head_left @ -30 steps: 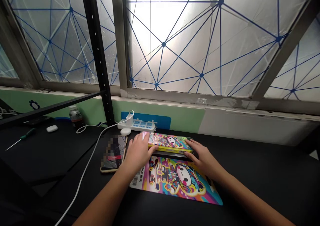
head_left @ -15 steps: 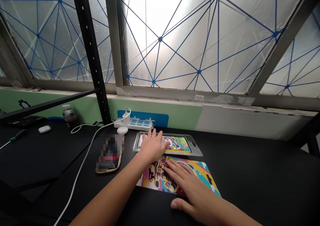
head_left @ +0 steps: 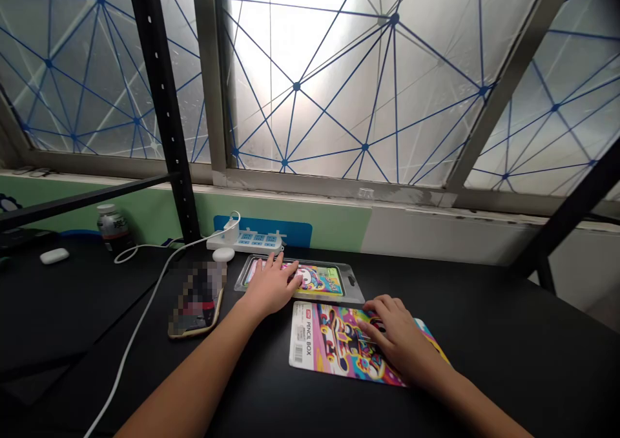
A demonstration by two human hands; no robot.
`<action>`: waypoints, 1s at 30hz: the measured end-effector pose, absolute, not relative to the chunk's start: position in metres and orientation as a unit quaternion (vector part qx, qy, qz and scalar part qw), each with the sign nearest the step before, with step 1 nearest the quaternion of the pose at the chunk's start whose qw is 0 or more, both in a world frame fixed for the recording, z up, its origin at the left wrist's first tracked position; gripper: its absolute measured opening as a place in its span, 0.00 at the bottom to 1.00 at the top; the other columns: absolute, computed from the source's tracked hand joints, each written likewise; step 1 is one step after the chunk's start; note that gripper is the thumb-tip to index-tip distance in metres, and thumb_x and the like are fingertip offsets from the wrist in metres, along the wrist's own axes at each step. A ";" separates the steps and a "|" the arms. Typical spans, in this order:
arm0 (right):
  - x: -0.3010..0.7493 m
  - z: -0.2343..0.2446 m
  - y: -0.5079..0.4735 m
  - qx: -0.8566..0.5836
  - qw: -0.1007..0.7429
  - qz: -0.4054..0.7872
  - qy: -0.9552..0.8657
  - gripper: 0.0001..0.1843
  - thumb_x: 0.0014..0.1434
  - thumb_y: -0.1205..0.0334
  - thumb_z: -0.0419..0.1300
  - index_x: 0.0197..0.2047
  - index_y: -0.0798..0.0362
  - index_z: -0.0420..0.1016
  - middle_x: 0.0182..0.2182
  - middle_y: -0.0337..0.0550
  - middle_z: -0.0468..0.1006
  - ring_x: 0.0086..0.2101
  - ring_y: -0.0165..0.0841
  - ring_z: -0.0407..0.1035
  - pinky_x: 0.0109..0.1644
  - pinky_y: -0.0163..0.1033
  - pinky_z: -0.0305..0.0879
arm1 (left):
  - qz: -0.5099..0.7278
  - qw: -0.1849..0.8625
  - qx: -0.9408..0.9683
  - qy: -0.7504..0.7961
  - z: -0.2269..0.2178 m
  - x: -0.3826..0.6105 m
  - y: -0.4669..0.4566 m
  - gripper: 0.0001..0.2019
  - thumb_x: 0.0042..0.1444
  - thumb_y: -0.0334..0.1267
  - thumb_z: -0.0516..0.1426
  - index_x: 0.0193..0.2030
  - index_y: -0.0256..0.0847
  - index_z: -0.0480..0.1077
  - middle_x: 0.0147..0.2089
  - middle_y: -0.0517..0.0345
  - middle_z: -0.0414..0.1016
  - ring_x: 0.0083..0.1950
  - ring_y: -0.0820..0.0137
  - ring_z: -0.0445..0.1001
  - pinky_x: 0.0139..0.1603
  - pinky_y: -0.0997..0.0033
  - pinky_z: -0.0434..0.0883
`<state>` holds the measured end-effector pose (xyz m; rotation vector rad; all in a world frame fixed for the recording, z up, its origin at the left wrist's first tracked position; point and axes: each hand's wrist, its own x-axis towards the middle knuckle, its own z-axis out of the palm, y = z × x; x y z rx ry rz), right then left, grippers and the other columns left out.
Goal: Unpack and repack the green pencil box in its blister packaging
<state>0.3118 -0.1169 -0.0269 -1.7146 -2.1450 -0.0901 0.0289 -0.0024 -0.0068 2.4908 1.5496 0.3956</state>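
A brightly printed cardboard sheet (head_left: 334,344) lies flat on the black table, with the words PENCIL BOX and a barcode at its left end. My right hand (head_left: 397,338) rests palm down on its right part, fingers apart and slightly bent, hiding some of the print. Just behind the sheet is a clear plastic blister shell (head_left: 354,288) holding a colourful pencil box (head_left: 322,281) with a cartoon figure. Spread over the left part of this shell are the fingers of my left hand (head_left: 271,291), covering part of the box.
Left of the shell lies a phone (head_left: 213,315), its screen blurred. A white power strip (head_left: 261,241), a round white object (head_left: 223,255) and a white cable (head_left: 145,344) are nearby. Farther left stand a bottle (head_left: 113,228) and a black metal post (head_left: 167,108). A window sits behind.
The cardboard sheet has slid right under my right hand, so its labelled left end shows. My left hand stays on the blister shell. The view has turned somewhat to the right.
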 end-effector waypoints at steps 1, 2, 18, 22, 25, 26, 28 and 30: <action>0.309 -0.025 -0.116 -0.612 0.194 -0.035 -0.766 0.18 0.67 0.44 0.53 0.41 0.50 0.73 0.40 0.47 0.75 0.39 0.41 0.70 0.44 0.48 0.69 | 0.133 0.093 0.839 0.519 -0.007 0.029 -0.002 0.30 0.67 0.59 0.43 0.70 0.51 0.60 0.76 0.48 0.49 0.76 0.45 0.42 0.70 0.37 0.44; 0.306 -0.023 -0.117 -0.608 0.193 -0.037 -0.769 0.18 0.67 0.45 0.53 0.37 0.50 0.71 0.38 0.45 0.74 0.37 0.39 0.69 0.42 0.46 0.68 | 0.133 0.095 0.840 0.517 -0.007 0.028 -0.002 0.29 0.67 0.59 0.44 0.70 0.51 0.60 0.76 0.47 0.48 0.76 0.45 0.42 0.70 0.38 0.44; 0.388 0.026 -0.027 -0.665 0.110 0.174 -0.718 0.27 0.56 0.35 0.59 0.25 0.52 0.74 0.25 0.43 0.77 0.28 0.37 0.70 0.33 0.40 0.62 | 0.136 0.114 0.836 0.519 -0.001 0.029 -0.006 0.31 0.65 0.65 0.43 0.62 0.51 0.70 0.74 0.45 0.55 0.75 0.44 0.45 0.68 0.34 0.47; 0.378 0.016 -0.020 -0.668 0.140 0.124 -0.720 0.28 0.58 0.34 0.56 0.40 0.51 0.80 0.44 0.50 0.79 0.47 0.47 0.71 0.50 0.46 0.63 | 0.138 0.076 0.840 0.518 -0.003 0.036 -0.011 0.29 0.64 0.62 0.48 0.63 0.47 0.68 0.75 0.42 0.51 0.75 0.43 0.44 0.67 0.30 0.46; 0.356 0.006 -0.021 -0.655 0.166 0.111 -0.729 0.29 0.58 0.34 0.56 0.47 0.49 0.79 0.50 0.50 0.78 0.51 0.47 0.69 0.55 0.46 0.61 | 0.129 0.072 0.858 0.493 -0.002 0.040 -0.013 0.26 0.67 0.57 0.47 0.66 0.49 0.64 0.75 0.46 0.50 0.76 0.48 0.44 0.68 0.31 0.47; 0.351 0.003 -0.020 -0.650 0.170 0.116 -0.731 0.29 0.58 0.34 0.56 0.46 0.49 0.79 0.49 0.49 0.79 0.49 0.45 0.70 0.53 0.45 0.63 | 0.123 0.077 0.863 0.483 -0.002 0.041 -0.014 0.26 0.68 0.55 0.46 0.67 0.51 0.62 0.75 0.47 0.51 0.76 0.49 0.45 0.68 0.32 0.47; 0.347 0.000 -0.017 -0.643 0.172 0.135 -0.734 0.27 0.58 0.34 0.56 0.44 0.48 0.79 0.44 0.46 0.81 0.44 0.42 0.73 0.47 0.41 0.66 | 0.112 0.090 0.870 0.472 -0.001 0.041 -0.014 0.25 0.69 0.54 0.45 0.69 0.54 0.61 0.75 0.49 0.51 0.76 0.50 0.45 0.68 0.33 0.47; 0.353 0.000 -0.014 -0.641 0.168 0.154 -0.733 0.27 0.58 0.34 0.56 0.41 0.49 0.80 0.40 0.45 0.82 0.40 0.41 0.74 0.41 0.40 0.66 | 0.108 0.100 0.871 0.469 0.000 0.040 -0.013 0.25 0.69 0.54 0.44 0.69 0.56 0.61 0.75 0.50 0.51 0.76 0.50 0.44 0.68 0.32 0.46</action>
